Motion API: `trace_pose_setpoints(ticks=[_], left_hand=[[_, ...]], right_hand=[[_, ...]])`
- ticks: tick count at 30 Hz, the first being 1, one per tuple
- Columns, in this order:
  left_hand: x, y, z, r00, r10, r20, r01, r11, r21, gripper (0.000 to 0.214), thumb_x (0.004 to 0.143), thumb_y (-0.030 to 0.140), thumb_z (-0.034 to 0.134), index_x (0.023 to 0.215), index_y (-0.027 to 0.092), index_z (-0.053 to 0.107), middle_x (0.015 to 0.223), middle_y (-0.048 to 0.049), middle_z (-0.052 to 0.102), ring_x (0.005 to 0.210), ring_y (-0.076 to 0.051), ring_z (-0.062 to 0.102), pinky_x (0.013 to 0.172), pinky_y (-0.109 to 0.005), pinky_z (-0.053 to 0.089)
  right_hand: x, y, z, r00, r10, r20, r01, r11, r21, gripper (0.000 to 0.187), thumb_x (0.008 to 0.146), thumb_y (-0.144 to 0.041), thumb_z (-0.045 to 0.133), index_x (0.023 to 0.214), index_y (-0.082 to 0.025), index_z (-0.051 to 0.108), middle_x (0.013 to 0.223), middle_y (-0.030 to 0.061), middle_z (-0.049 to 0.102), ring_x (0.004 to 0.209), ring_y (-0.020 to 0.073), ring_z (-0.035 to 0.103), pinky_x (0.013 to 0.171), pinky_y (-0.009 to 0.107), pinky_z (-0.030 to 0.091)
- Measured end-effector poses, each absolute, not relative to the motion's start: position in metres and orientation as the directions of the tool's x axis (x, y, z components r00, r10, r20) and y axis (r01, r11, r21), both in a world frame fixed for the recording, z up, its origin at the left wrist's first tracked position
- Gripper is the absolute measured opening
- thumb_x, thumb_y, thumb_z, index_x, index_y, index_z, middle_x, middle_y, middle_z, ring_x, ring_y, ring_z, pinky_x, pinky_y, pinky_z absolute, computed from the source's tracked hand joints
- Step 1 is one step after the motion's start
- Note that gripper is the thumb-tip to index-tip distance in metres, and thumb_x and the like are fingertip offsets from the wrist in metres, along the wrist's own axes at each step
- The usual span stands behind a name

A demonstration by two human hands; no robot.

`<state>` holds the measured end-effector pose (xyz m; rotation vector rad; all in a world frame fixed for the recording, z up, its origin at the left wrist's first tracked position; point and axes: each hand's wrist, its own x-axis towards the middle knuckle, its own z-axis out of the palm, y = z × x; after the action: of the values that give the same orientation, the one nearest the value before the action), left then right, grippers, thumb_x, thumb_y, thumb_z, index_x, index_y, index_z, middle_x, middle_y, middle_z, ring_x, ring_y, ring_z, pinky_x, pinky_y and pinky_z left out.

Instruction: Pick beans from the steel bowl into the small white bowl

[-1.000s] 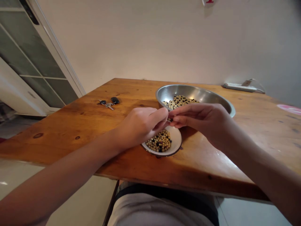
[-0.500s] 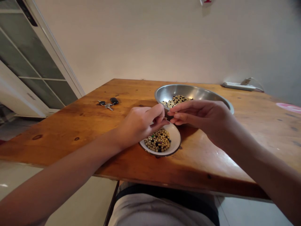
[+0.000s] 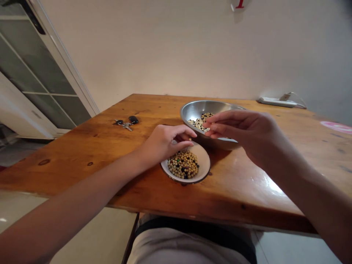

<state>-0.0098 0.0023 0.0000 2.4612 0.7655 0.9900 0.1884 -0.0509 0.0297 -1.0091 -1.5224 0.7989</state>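
Light fingertip pressure, low over the white bowl (image 3: 204, 163), should suit these small beans (image 3: 183, 165), lying just below the left grip (image 3: 170, 141). Its thumb and forefinger stand parted around a pale bean (image 3: 190, 139), perhaps held; the right grip (image 3: 244, 126) bunches its fingertips, contents hidden, before the steel basin (image 3: 196, 106)

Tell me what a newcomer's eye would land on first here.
Probably the two bare hands at the centre: the left hand over a white bowl of pale and dark bean-like pieces, the right hand in front of the big steel basin beyond it. Next, the keys lying on the wooden table, left of the basin.
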Motion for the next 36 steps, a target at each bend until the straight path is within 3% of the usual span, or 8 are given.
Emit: trace_pose_setpoints(ticks=[5, 11, 25, 36], left_hand=[[-0.008, 0.004, 0.001, 0.604, 0.679, 0.417, 0.371, -0.702, 0.608, 0.019, 0.076, 0.027, 0.070, 0.092, 0.018, 0.068, 0.078, 0.0006, 0.073, 0.072, -0.012, 0.067, 0.070, -0.021, 0.051], [-0.008, 0.004, 0.001, 0.583, 0.756, 0.298, 0.384, -0.580, 0.719, 0.036, 0.072, 0.028, 0.072, 0.105, 0.018, 0.064, 0.082, -0.0008, 0.074, 0.074, -0.013, 0.068, 0.076, -0.025, 0.052], [-0.013, 0.009, 0.008, 0.655, 0.718, 0.237, 0.484, -0.639, 0.598, 0.024, 0.072, 0.024, 0.069, 0.095, 0.018, 0.069, 0.078, -0.0025, 0.073, 0.072, -0.016, 0.067, 0.068, -0.026, 0.049], [-0.019, 0.012, 0.013, 0.660, 0.736, 0.152, 0.457, -0.554, 0.696, 0.019, 0.072, 0.029, 0.069, 0.085, 0.015, 0.067, 0.084, -0.0046, 0.073, 0.077, -0.016, 0.067, 0.070, -0.025, 0.051]], right_hand=[[0.187, -0.051, 0.031, -0.022, 0.918, 0.397, 0.170, 0.394, -0.903, 0.012, 0.068, -0.027, 0.077, 0.079, -0.022, 0.074, 0.076, -0.0005, 0.074, 0.070, 0.0131, 0.071, 0.072, 0.026, 0.060], [0.187, -0.051, 0.030, -0.015, 0.922, 0.387, 0.194, 0.382, -0.904, 0.011, 0.069, -0.028, 0.076, 0.078, -0.023, 0.073, 0.078, -0.0003, 0.074, 0.070, 0.0141, 0.070, 0.075, 0.029, 0.058], [0.189, -0.052, 0.031, -0.014, 0.918, 0.396, 0.208, 0.390, -0.897, 0.009, 0.069, -0.028, 0.076, 0.076, -0.024, 0.073, 0.076, -0.0011, 0.073, 0.068, 0.0133, 0.069, 0.071, 0.027, 0.059], [0.188, -0.052, 0.031, -0.035, 0.923, 0.384, 0.213, 0.382, -0.899, 0.010, 0.069, -0.030, 0.076, 0.076, -0.023, 0.073, 0.076, -0.0006, 0.073, 0.070, 0.0135, 0.069, 0.072, 0.027, 0.059]])
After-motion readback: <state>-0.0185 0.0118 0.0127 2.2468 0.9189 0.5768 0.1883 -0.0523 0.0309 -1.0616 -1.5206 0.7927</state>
